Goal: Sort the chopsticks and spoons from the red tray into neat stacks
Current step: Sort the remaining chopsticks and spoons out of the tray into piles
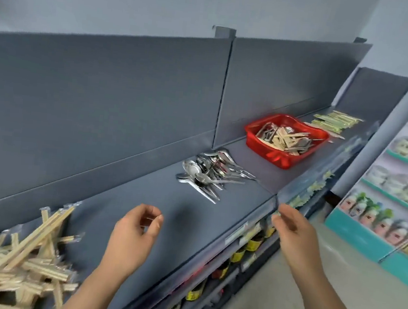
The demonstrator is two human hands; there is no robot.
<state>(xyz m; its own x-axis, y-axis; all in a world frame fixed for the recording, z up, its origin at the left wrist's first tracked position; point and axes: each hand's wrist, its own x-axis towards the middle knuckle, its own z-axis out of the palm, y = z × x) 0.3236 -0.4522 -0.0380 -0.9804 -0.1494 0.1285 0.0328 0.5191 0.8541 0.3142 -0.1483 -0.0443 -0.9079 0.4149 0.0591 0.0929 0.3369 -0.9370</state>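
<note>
Head view | left hand [136, 233], right hand [290, 230] being held apart, empty | red tray [280, 160] beyond hands: single-kind grabs being advised

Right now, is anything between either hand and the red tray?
Only the spoon pile, lying on the shelf between the left hand and the red tray; reaching above it should clear it. The right hand, near the shelf's front edge, has bare shelf ahead up to the tray. Both hands hold nothing.
</note>
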